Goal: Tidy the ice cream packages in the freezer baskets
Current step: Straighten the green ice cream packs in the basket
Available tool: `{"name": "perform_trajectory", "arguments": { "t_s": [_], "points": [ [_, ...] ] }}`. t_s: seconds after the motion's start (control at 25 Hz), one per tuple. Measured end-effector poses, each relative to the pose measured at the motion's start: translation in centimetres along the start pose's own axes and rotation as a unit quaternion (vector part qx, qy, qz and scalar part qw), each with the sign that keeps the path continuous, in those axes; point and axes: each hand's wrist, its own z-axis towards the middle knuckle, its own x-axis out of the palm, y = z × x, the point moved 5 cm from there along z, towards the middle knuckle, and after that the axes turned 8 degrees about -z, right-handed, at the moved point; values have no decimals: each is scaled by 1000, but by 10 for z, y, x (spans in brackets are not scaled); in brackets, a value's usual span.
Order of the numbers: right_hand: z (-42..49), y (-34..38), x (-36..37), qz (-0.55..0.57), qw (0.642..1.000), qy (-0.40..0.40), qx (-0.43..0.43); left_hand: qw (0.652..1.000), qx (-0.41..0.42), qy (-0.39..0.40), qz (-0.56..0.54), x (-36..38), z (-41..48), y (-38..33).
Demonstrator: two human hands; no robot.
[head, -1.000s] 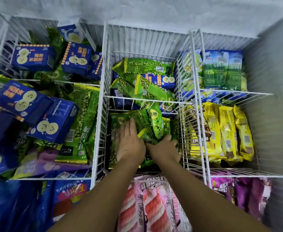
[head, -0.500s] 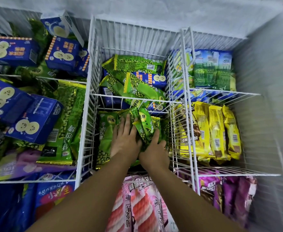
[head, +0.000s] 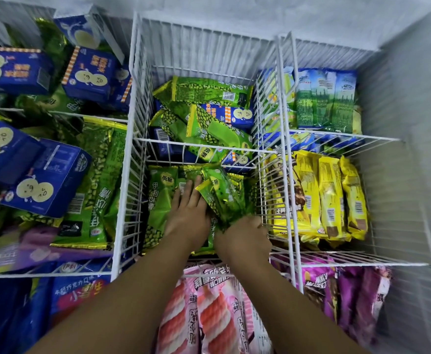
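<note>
Nearest, glossy pink-and-white striped film wrappers (head: pixel 209 318) lie lengthwise in the front compartment, with slick purple plastic wrappers (head: pixel 342 292) in the one to their right. Just beyond, two bare forearms reach into the middle compartment of the white wire basket (head: pixel 129 159). The left hand (head: pixel 187 215) lies flat with straight fingers, pressing down beside a smooth green pea-print pack (head: pixel 159 200). Its fingertips touch the crinkly green foil ice cream packages (head: pixel 222 198). The right hand (head: pixel 243 238) is curled, grasping the near end of that fanned, tilted bunch close to the basket's right wall. To the right, behind thin wire bars, long yellow foil wrappers (head: pixel 330 198) stand in a tidy row. To the left, rectangular blue cardboard boxes (head: pixel 46 180) lie askew over flat green bags (head: pixel 99 180). Farther back, loose green packs (head: pixel 204 89) and small blue cartons (head: pixel 231 114) are jumbled in the rear middle compartment. Blue-and-green landscape-print packs (head: pixel 324 98) sit side by side at the far right, below the matte frosted freezer wall (head: pixel 235 11).
</note>
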Motion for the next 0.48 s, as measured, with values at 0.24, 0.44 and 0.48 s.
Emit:
{"name": "perform_trajectory", "arguments": {
  "t_s": [0.24,0.44,0.48],
  "points": [
    [44,21,-11,274,942,-59,-186,999,-18,-7,37,-5,-1,1],
    [50,11,6,382,902,19,-199,999,-25,-32,19,-16,-8,14],
    [52,10,7,387,900,32,-197,999,-32,-37,12,-18,-9,18]
  ]
}}
